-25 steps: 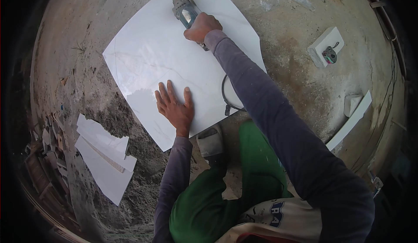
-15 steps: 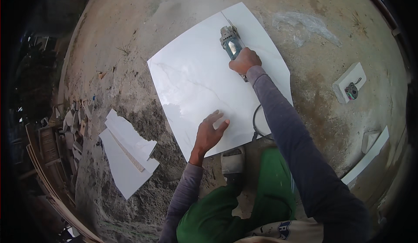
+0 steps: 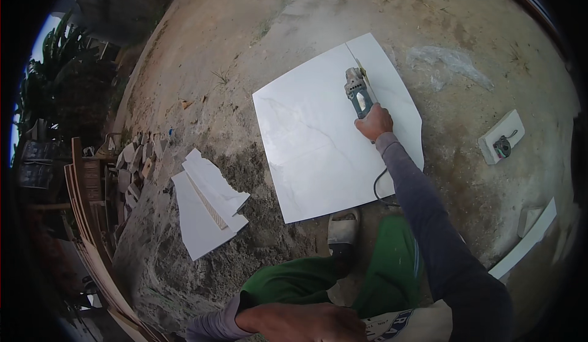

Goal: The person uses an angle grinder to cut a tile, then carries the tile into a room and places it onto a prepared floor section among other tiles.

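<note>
My right hand (image 3: 375,122) is closed around the rear body of a teal angle grinder (image 3: 359,97). The tool lies over the upper right part of a large white marbled tile (image 3: 312,140), its head pointing away from me. A straight line runs from the tile's far edge to the grinder's disc side. The black cord (image 3: 376,189) loops down across the tile's near right corner. My left hand (image 3: 318,322) is at the lower edge of the picture, in front of my lap and shirt. Its fingers are mostly hidden, so their pose cannot be made out.
Broken white tile pieces (image 3: 205,204) lie on rough ground at the left. Behind them are stone scraps (image 3: 136,161) and leaning planks (image 3: 92,219). Clear plastic film (image 3: 450,63) lies far right. A tape measure (image 3: 502,148) rests on a pale block (image 3: 490,143). My sandalled foot (image 3: 342,228) is near the tile.
My left hand has left the tile and come back to my lap. My right hand keeps hold of the grinder. The whole view has shifted, with the tile appearing farther right and lower.
</note>
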`<action>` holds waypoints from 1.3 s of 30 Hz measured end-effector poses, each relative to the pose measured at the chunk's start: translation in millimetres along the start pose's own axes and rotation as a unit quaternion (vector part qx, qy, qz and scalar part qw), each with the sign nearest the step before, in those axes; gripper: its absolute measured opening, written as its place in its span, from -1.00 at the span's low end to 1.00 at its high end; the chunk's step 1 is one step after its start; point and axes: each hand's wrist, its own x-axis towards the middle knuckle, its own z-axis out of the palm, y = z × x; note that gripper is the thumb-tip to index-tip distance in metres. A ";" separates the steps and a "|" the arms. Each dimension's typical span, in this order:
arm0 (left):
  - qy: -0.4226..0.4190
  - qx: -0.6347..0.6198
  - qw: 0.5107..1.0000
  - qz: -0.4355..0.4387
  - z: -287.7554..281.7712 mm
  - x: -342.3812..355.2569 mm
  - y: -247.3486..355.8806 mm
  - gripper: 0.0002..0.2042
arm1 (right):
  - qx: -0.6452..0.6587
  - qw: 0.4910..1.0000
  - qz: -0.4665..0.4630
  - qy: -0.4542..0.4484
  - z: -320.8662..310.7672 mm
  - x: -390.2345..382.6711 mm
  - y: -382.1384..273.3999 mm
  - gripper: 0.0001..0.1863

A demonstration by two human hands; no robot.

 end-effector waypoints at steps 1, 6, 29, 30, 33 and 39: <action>-0.004 -0.001 1.000 0.001 4.4 3.8 2.0 -0.67 | 0.015 1.000 -0.010 -0.010 -2.1 -5.7 1.5 -0.46; 0.497 -0.139 0.853 0.080 41.4 16.5 9.0 -0.72 | -0.019 1.000 -0.003 -0.022 -4.0 -20.9 5.4 -0.41; 0.410 -0.457 0.737 0.282 75.1 64.9 -38.9 -0.48 | -0.004 0.998 0.012 -0.065 -2.3 -25.8 9.2 -0.44; 0.408 -0.447 0.749 0.268 75.5 58.8 -40.5 -0.48 | 0.009 0.999 -0.008 -0.032 -3.3 -23.9 7.2 -0.44; 0.409 -0.433 0.769 0.232 76.0 43.2 -47.6 -0.49 | 0.006 1.000 0.006 -0.028 -4.0 -20.3 4.0 -0.42; 0.439 -0.384 0.791 0.185 70.5 23.7 -46.8 -0.51 | 0.005 1.000 0.009 -0.013 4.9 -6.8 -3.7 -0.41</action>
